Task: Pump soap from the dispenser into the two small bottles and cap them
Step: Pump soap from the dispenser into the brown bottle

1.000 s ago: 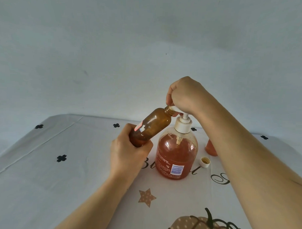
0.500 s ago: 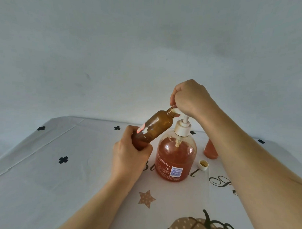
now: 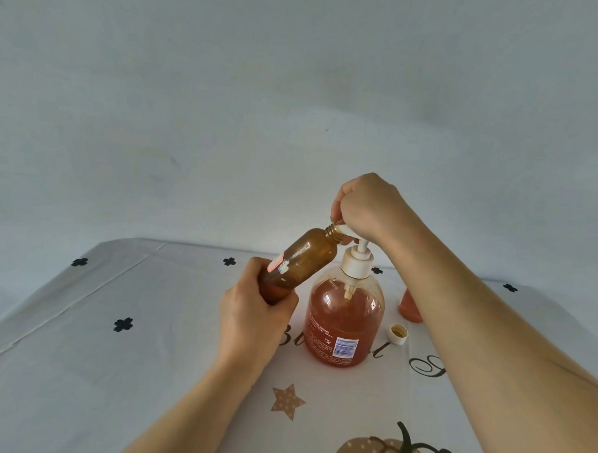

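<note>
Bottle (image 3: 303, 260), amber and tilted, is gripped by left hand (image 3: 254, 313); right hand (image 3: 366, 205) clutches the dispenser pump (image 3: 357, 264).

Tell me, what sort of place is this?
Most likely a home table: a tablecloth printed with a pumpkin and a star, a household soap dispenser with a small brown bottle held to its spout, a plain wall behind.
</note>
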`<control>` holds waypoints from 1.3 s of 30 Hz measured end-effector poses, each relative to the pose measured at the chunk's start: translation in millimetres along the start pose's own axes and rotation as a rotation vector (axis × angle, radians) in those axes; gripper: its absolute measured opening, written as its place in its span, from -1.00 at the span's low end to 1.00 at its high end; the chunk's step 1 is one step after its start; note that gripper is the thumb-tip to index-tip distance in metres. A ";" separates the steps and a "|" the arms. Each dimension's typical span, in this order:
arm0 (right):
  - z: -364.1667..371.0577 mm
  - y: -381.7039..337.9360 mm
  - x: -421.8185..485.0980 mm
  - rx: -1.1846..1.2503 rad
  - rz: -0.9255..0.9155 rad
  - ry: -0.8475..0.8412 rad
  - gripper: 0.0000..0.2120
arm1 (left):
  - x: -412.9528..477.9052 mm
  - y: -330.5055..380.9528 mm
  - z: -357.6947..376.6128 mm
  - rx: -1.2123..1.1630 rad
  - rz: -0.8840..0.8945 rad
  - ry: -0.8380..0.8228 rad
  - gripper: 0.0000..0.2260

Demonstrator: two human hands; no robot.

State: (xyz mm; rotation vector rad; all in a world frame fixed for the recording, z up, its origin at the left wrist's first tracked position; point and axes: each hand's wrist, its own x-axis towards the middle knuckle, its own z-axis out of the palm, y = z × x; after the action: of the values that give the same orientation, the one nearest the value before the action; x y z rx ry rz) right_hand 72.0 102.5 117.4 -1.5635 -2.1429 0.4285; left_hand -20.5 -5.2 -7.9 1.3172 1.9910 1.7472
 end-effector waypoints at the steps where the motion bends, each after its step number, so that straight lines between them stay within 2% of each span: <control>1: -0.3 -0.5 0.0 0.000 0.004 -0.012 -0.75 | -0.1 0.1 -0.1 0.000 0.001 0.002 -0.76; 8: -2.2 -1.1 -1.7 0.008 -0.005 -0.071 -0.73 | 0.5 -0.8 -0.3 0.003 -0.006 0.013 -0.70; 11: -1.8 -0.8 -3.6 0.016 0.011 -0.117 -0.70 | 0.7 -1.5 -0.7 -0.010 -0.024 0.009 -0.75; 24: 10.8 10.6 2.7 -0.080 -0.002 -0.050 -0.74 | 3.2 -4.3 -0.6 0.000 -0.063 0.012 -0.74; 31: -5.9 1.6 -9.3 0.042 -0.003 0.143 -0.70 | 1.4 -5.2 0.9 -0.057 -0.010 -0.006 -0.66; 39: -3.4 0.6 -7.9 0.007 -0.008 0.084 -0.72 | 2.3 -4.7 0.8 -0.049 -0.018 0.000 -0.73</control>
State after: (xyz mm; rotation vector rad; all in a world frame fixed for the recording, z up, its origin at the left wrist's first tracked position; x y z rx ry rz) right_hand 76.3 95.1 118.6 -1.5414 -2.0807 0.3612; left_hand -23.6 -2.6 -11.3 1.2804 1.9405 1.7759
